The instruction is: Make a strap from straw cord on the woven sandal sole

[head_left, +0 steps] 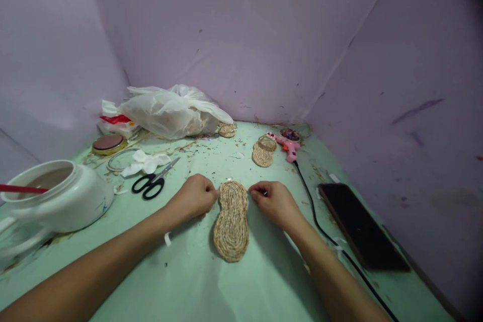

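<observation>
A braided straw shoe sole [232, 221] lies lengthwise in front of me, its coiled rows running round in a figure-eight outline. My left hand [198, 195] is closed, thumb and finger pinched at the sole's upper left edge. On the opposite edge, the fingertips of my right hand [273, 201] pinch together against the straw. A small whitish glint shows at the sole's far end; I cannot tell what it is. Beyond my right hand rests a small straw slipper [264, 151], beside a pink glue gun [290, 149] with a black cord.
Black-handled scissors [153, 183] and a white cloth flower [145, 162] lie left. A white pot [75, 201] with a red stick stands near the left edge. Behind are a plastic bag [173, 113] and a round tin [109, 144]. A phone [360, 226] lies right, near the cord.
</observation>
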`<state>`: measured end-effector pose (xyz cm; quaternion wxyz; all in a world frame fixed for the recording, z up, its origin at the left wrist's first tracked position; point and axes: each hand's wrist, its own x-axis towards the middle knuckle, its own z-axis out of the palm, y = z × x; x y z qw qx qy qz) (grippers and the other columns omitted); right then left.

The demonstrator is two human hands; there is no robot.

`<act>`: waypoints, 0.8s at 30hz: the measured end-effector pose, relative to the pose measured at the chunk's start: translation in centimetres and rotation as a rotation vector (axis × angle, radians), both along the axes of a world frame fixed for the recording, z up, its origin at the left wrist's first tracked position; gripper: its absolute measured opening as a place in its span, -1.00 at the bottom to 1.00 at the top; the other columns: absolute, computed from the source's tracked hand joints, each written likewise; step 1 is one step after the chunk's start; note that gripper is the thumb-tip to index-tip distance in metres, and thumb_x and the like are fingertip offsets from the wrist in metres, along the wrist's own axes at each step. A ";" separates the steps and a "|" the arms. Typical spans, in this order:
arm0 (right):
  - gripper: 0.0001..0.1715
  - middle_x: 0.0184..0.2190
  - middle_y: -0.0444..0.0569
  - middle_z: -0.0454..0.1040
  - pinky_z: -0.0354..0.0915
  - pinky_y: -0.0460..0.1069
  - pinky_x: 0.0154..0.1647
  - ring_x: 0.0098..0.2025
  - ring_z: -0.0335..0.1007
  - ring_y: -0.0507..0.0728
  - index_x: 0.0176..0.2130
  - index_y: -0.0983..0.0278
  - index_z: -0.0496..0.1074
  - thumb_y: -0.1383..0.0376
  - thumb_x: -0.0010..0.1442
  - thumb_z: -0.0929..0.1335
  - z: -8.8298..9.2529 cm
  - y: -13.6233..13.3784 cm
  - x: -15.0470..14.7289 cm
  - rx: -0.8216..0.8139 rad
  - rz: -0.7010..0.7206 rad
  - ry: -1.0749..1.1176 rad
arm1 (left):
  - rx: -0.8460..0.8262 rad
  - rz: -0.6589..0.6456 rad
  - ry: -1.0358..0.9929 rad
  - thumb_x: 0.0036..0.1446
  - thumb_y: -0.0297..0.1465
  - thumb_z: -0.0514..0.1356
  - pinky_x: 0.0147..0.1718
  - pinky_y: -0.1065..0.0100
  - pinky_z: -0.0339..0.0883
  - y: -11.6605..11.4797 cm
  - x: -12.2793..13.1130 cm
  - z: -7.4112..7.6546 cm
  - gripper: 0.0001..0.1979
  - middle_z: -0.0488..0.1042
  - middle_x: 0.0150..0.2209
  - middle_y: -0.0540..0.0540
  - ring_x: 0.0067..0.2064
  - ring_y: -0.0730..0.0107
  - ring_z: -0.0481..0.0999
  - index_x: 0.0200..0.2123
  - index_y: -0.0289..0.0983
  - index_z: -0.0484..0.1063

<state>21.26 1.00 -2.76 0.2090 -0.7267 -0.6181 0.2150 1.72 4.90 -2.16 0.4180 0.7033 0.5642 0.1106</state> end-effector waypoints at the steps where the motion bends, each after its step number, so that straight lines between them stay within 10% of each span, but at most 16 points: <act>1: -0.75 -0.44 -0.03 0.55 0.18 -0.05 -0.41 -0.38 0.42 0.14 -0.38 0.21 0.53 0.32 0.01 0.26 0.0 0.0 -0.2 0.004 0.006 0.006 | -0.001 0.006 -0.012 -0.04 -0.24 0.03 -0.72 0.47 0.05 -0.2 0.2 -0.1 -0.71 0.27 -0.75 0.00 -0.76 0.49 0.23 -0.67 -0.29 0.28; 9: -0.74 -0.39 -0.04 0.54 0.19 -0.06 -0.38 -0.36 0.41 0.12 -0.32 0.22 0.51 0.37 0.01 0.27 -0.5 -0.1 -1.6 0.109 0.086 0.011 | 0.295 -0.079 0.036 -0.07 -0.33 0.07 -0.60 0.45 -0.05 -0.5 0.7 -0.5 -0.72 0.17 -0.73 0.04 -0.62 0.53 0.13 -0.74 -0.31 0.27; 14: -0.65 -0.28 0.01 0.50 0.18 -0.05 -0.38 -0.34 0.40 0.11 -0.12 0.29 0.40 0.34 0.06 0.25 0.9 -0.6 -1.2 0.075 -0.039 -0.065 | 0.365 -0.178 0.303 -0.02 -0.23 0.06 -0.60 0.38 -0.08 0.2 -0.3 2.0 -0.64 0.12 -0.75 0.03 -0.64 0.49 0.08 -0.75 -0.29 0.24; 20: -0.65 -0.41 0.00 0.46 0.10 -0.01 -0.50 -0.40 0.37 0.20 -0.40 0.22 0.42 0.00 -0.04 0.34 4.0 -4.0 -4.3 -0.037 0.096 -0.321 | 0.569 -0.216 0.095 0.02 -0.42 0.05 -0.28 0.33 0.20 1.5 -0.8 2.3 -0.81 0.47 -0.27 -0.11 -0.26 0.33 0.38 -0.30 -0.28 0.42; 24: -0.62 -0.31 0.06 0.41 0.20 0.02 -0.44 -0.26 0.31 0.27 -0.38 0.27 0.38 0.16 -0.22 0.47 2.6 -5.7 -5.9 0.033 0.185 -0.321 | 0.609 -0.426 0.043 0.10 -0.42 0.00 -0.16 0.31 0.19 1.4 -0.4 1.2 -0.77 0.44 -0.20 -0.14 -0.15 0.31 0.37 -0.22 -0.29 0.39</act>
